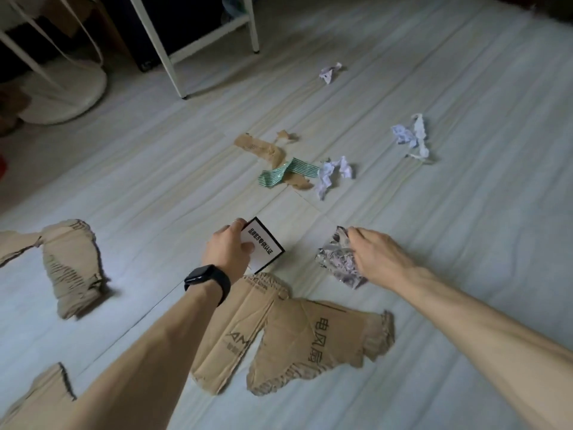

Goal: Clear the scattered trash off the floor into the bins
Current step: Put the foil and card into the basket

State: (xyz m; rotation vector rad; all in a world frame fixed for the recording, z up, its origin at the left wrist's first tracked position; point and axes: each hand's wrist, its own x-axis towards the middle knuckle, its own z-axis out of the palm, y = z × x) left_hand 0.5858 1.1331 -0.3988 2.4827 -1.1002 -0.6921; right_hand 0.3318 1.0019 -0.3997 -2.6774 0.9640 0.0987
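torn cardboard (288,336) nearby, crumpled paper (331,173) (perhaps receipts) beyond

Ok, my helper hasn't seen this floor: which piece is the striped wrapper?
From the white table leg, come down the floor to the scraps in the middle. The striped wrapper lies across a torn brown paper strip, left of a crumpled white paper; it alone has green and white stripes.

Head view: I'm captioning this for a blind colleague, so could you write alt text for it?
A person's left hand, wearing a black watch, holds a black-bordered white card while the right hand grips a crumpled foil wrapper on a pale floor. Torn cardboard pieces, crumpled white papers and a green striped scrap lie scattered around.
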